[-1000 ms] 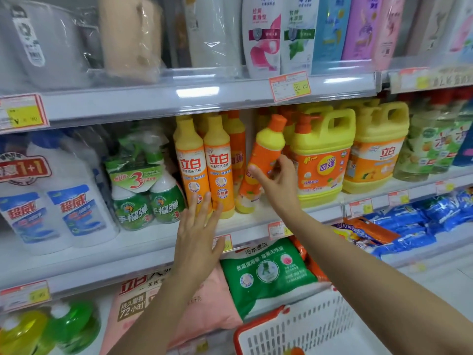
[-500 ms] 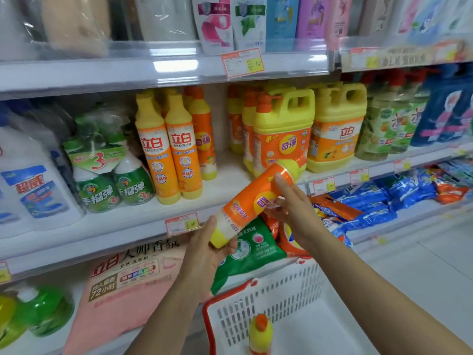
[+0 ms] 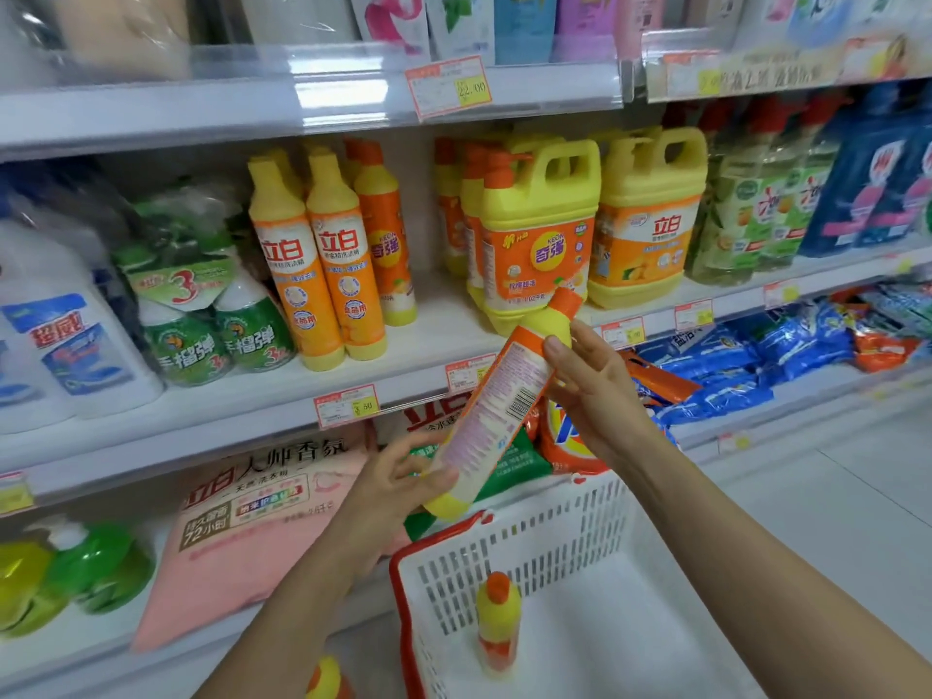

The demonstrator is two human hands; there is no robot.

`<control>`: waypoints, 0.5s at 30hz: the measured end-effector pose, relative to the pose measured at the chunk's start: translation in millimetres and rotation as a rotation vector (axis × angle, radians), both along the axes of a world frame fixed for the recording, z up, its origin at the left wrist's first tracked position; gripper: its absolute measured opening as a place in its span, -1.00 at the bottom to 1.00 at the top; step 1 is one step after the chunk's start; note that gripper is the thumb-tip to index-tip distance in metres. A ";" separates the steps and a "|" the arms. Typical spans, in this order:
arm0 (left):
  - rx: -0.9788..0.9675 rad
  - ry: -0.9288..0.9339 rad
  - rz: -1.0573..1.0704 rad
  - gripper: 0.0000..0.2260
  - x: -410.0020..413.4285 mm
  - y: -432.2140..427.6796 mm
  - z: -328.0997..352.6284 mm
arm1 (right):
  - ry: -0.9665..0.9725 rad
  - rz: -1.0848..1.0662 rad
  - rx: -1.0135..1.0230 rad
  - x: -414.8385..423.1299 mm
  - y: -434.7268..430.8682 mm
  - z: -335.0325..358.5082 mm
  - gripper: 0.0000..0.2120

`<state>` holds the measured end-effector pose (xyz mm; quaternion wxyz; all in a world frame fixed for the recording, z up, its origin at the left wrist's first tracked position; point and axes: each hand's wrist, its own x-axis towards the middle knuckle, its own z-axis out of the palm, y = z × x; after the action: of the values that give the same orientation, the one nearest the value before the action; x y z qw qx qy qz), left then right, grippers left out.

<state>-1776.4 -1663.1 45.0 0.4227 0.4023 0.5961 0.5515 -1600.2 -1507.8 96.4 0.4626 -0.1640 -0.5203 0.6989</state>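
Note:
An orange and yellow dish-soap bottle lies tilted between my hands, in front of the shelf, its back label with a barcode facing me. My left hand grips its yellow bottom end. My right hand holds its upper part near the orange cap. Below them stands a white shopping basket with a red rim. A second orange and yellow bottle stands upright inside the basket.
The middle shelf carries matching tall bottles, yellow jugs, green spray bottles and white bottles. Pink and green detergent bags lie on the lower shelf. Blue packets sit to the right. Another bottle cap shows at the bottom edge.
My right hand took the bottle off the middle shelf and brought it down over the basket. My left hand left the shelf edge and took its bottom end; the bottle turned its back label towards me.

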 end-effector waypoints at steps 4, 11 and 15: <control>0.036 0.087 -0.012 -0.42 5.3 -5.5 1.9 | -0.060 -0.100 0.015 -11.6 -11.3 5.8 -0.69; -0.068 -0.103 0.011 -0.49 -14.8 -28.1 -6.1 | -0.246 -0.096 0.036 -26.2 -14.8 5.9 -0.69; -0.101 -0.286 0.067 -0.50 -33.0 -47.9 -10.5 | -0.302 -0.048 0.003 -28.1 -8.0 -2.8 -0.81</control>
<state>-1809.4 -1711.0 34.5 0.5041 0.2779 0.5699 0.5864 -1628.4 -1515.8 93.6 0.3959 -0.2790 -0.5808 0.6543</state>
